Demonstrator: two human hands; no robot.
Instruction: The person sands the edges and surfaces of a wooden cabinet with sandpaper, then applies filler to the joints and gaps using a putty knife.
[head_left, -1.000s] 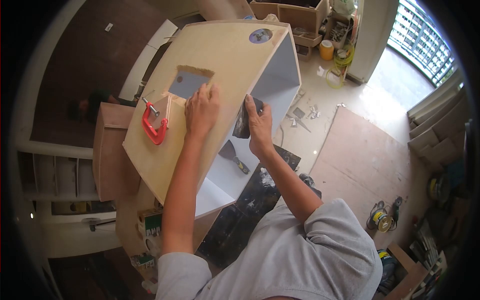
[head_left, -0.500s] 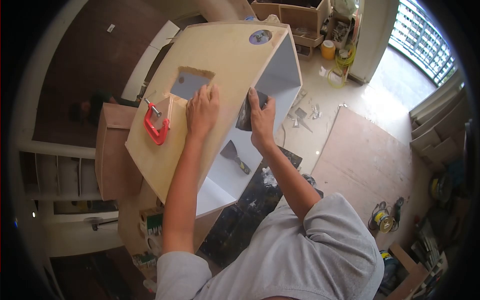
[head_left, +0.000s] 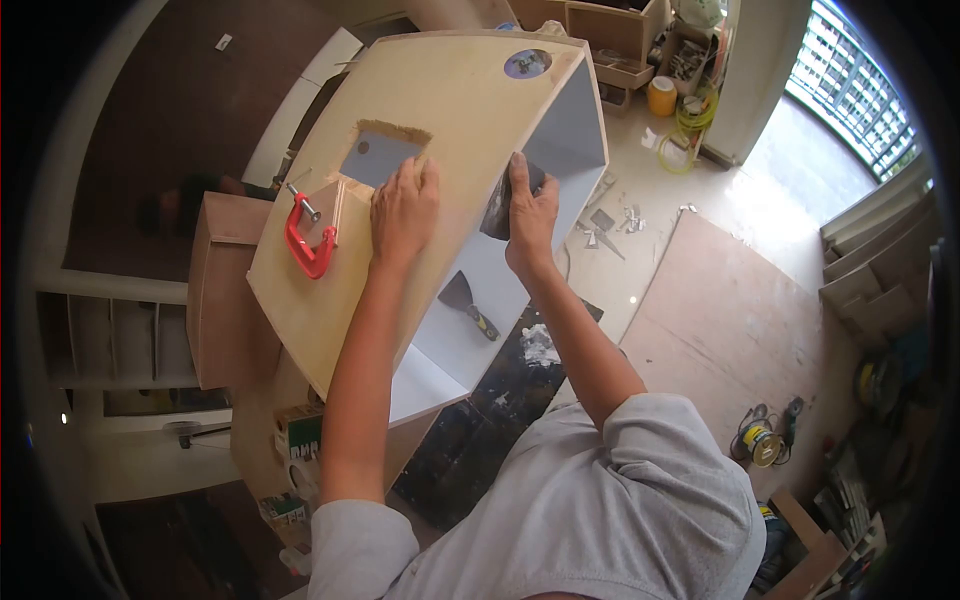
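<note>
A pale wooden cabinet box point(head_left: 460, 105) lies tilted in front of me, its white-lined inside open to the right. My left hand point(head_left: 405, 215) rests on its top panel, fingertips at the edge of a rectangular cutout point(head_left: 385, 152). In my right hand point(head_left: 532, 220) is a dark sanding block point(head_left: 497, 212), held at the cabinet's right front edge with the thumb on its near side. What the block is made of is hard to see. A red C-clamp point(head_left: 305, 250) grips a wood piece left of my left hand. Inside the box lies a putty knife point(head_left: 470, 305).
A round hole point(head_left: 527, 64) pierces the panel's far corner. Scraps and a flat tool point(head_left: 600, 235) lie on the floor to the right, near a large plywood sheet point(head_left: 720, 310). A corded power tool point(head_left: 765, 440) sits on that sheet. Drawer boxes point(head_left: 610, 35) stand at the back.
My right hand and the sanding block have slid a little farther away along the cabinet's edge. My left hand stays in nearly the same place. The view has shifted slightly.
</note>
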